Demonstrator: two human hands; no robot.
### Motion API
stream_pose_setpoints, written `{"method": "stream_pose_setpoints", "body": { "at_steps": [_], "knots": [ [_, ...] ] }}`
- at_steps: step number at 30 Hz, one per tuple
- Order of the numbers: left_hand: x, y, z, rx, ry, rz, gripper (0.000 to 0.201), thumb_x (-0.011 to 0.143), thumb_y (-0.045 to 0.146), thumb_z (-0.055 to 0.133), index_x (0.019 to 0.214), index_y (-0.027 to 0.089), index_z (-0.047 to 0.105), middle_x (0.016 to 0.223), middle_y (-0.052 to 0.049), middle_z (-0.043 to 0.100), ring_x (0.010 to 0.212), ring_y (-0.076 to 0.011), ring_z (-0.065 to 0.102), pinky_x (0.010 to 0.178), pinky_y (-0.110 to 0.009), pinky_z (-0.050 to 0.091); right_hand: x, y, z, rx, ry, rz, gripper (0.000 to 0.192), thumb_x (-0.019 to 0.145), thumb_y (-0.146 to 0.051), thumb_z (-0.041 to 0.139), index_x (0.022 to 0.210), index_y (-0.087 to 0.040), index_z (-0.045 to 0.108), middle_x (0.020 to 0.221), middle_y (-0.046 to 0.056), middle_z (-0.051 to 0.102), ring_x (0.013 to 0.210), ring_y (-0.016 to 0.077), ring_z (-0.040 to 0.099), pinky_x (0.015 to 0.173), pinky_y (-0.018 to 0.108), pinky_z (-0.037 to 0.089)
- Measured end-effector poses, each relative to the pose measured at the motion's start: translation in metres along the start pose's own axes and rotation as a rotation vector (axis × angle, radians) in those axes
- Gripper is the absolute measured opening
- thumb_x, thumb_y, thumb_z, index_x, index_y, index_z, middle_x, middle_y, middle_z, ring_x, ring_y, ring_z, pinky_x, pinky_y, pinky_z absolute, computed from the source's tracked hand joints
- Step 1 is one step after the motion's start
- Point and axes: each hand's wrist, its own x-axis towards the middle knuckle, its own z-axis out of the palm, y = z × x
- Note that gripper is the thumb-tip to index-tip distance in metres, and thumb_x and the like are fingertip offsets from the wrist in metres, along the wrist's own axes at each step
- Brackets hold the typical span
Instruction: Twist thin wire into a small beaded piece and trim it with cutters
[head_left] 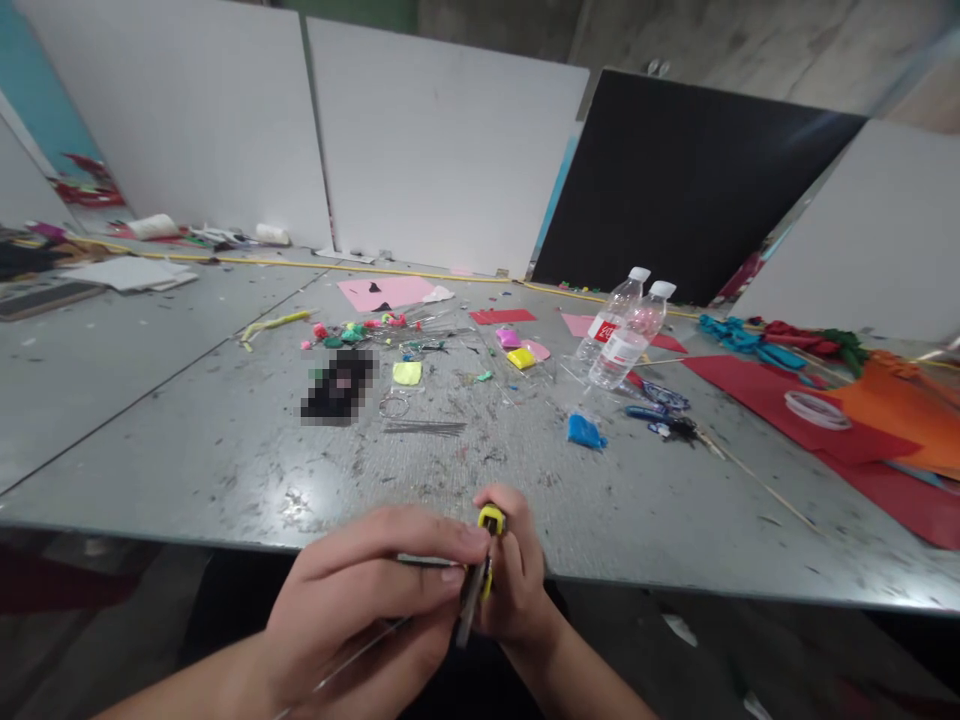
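Note:
Both my hands are close together just in front of the table's near edge. My right hand (517,570) is closed around a small yellow-and-black tool (491,518) with a flat, dark metal end pointing down toward me; its exact kind I cannot make out. My left hand (375,590) pinches with thumb and fingertips right against the tool. A thin silvery wire (356,660) runs under the left palm, apparently held in those fingers. Beyond the hands lie a bundle of straight thin wires (425,427), a coil of wire (394,405) and a blue clay packet (586,431).
Two clear plastic bottles (626,340) stand at centre right. Yellow (521,358), pale yellow (407,373) and pink packets (508,338) lie mid-table. Red sheets (780,400), orange material (892,405) and a tape roll (817,410) are at right. White boards (442,150) line the back.

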Motion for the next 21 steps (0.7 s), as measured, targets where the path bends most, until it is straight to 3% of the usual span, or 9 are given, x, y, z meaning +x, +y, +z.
{"method": "stream_pose_setpoints", "body": {
  "at_steps": [9, 14, 16, 21],
  "knots": [
    [0.0002, 0.0006, -0.0031, 0.022, -0.04, 0.009, 0.035, 0.081, -0.002, 0.062, 0.108, 0.021, 0.066, 0.105, -0.01, 0.08, 0.093, -0.0231, 0.079, 0.075, -0.03, 0.068, 0.0038, -0.0026, 0.0016, -0.083, 0.069, 0.036, 0.018, 0.084, -0.008, 0.042, 0.098, -0.018, 0.047, 0.102, 0.015, 0.049, 0.09, 0.0244, 0.053, 0.069, 0.04, 0.052],
    [0.0001, -0.0031, -0.002, -0.014, -0.014, -0.043, 0.032, 0.083, -0.003, 0.059, 0.106, 0.019, 0.067, 0.102, -0.01, 0.079, 0.093, -0.0219, 0.078, 0.078, -0.031, 0.067, 0.0068, -0.0038, 0.0025, -0.085, 0.055, 0.062, 0.011, 0.085, -0.016, 0.044, 0.095, -0.018, 0.05, 0.107, 0.016, 0.052, 0.101, 0.0287, 0.055, 0.081, 0.047, 0.051],
    [-0.0009, -0.0041, -0.0019, 0.016, 0.008, -0.035, 0.031, 0.083, -0.003, 0.06, 0.104, 0.017, 0.067, 0.102, -0.01, 0.078, 0.093, -0.0208, 0.078, 0.078, -0.03, 0.067, 0.0068, -0.0038, 0.0037, -0.103, 0.033, 0.124, 0.005, 0.084, -0.017, 0.048, 0.089, -0.02, 0.049, 0.097, 0.013, 0.053, 0.09, 0.0257, 0.054, 0.074, 0.042, 0.048],
    [-0.0046, -0.0031, -0.0005, 0.123, 0.051, -0.053, 0.028, 0.084, -0.003, 0.059, 0.1, 0.017, 0.067, 0.103, -0.008, 0.077, 0.092, -0.0182, 0.077, 0.078, -0.028, 0.066, 0.0048, -0.0031, 0.0082, -0.075, -0.014, 0.12, 0.016, 0.081, -0.008, 0.05, 0.086, -0.022, 0.045, 0.068, 0.0, 0.043, 0.061, 0.0168, 0.04, 0.052, 0.032, 0.029]
  ]
}}
